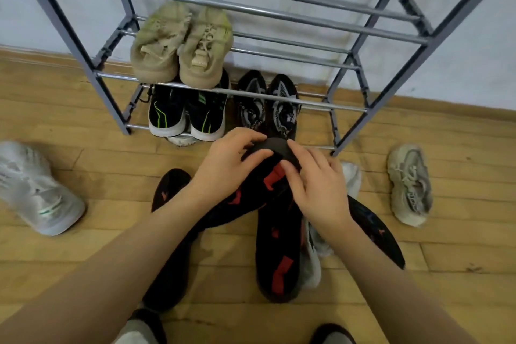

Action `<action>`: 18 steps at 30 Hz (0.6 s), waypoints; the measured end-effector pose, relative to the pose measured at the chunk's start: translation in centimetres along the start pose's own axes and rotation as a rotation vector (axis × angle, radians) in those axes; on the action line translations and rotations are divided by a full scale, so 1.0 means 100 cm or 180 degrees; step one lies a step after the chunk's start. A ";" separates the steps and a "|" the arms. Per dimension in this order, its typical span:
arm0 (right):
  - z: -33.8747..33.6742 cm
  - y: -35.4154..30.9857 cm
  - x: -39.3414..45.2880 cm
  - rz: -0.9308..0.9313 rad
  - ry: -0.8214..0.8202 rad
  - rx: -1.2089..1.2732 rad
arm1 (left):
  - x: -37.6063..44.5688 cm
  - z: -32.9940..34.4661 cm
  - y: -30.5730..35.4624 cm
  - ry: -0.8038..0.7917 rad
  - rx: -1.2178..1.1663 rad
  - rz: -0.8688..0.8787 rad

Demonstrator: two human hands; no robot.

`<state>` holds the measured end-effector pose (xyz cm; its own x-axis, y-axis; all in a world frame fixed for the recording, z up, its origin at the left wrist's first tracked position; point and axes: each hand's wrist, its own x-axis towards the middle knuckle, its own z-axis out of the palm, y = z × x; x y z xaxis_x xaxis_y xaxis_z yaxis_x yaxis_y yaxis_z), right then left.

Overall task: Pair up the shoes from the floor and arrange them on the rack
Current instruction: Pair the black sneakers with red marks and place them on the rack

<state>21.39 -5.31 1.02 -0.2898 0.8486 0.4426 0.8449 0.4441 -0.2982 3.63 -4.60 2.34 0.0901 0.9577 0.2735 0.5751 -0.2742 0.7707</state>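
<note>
I see a grey metal rack (83, 45) against a pale wall. On it sit beige shoes (181, 45), black shoes with green stripes and white soles (187, 117), and black shoes with a grey-white mesh pattern (266, 103). At six o'clock lie black shoes with red patches (276, 246) (one patch looks blocky). At nine o'clock is a white shoe (36, 190), at three o'clock a cream-grey shoe (409, 184), all on a tan wooden floor (83, 254).
</note>
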 end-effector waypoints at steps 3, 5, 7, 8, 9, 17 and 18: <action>0.001 0.016 -0.037 0.0291 0.0112 -0.0052 | -0.006 0.033 0.001 -0.0375 0.0006 0.0141; 0.004 0.027 -0.059 0.0311 -0.0022 -0.0288 | -0.013 0.055 -0.004 -0.0557 0.0102 0.0228; 0.006 0.032 -0.075 0.0481 -0.0348 -0.0418 | -0.022 0.066 -0.014 -0.0540 0.0244 0.0213; 0.007 0.036 -0.082 0.0627 -0.0538 -0.0457 | -0.028 0.070 -0.018 -0.0539 0.0333 0.0136; 0.008 0.039 -0.087 0.0758 -0.0678 -0.0483 | -0.034 0.073 -0.022 -0.0585 0.0470 0.0046; 0.021 0.034 -0.055 0.0563 -0.0692 -0.0568 | -0.087 0.063 -0.038 -0.0745 0.1391 -0.0787; 0.025 0.031 -0.049 0.0442 -0.0788 -0.0490 | -0.093 0.061 -0.041 -0.0766 0.1452 -0.0893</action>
<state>24.33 -7.36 -4.20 -0.2517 0.9506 0.1819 0.9366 0.2866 -0.2017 5.40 -11.82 -6.83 0.0352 0.9958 -0.0848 0.8907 0.0072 0.4546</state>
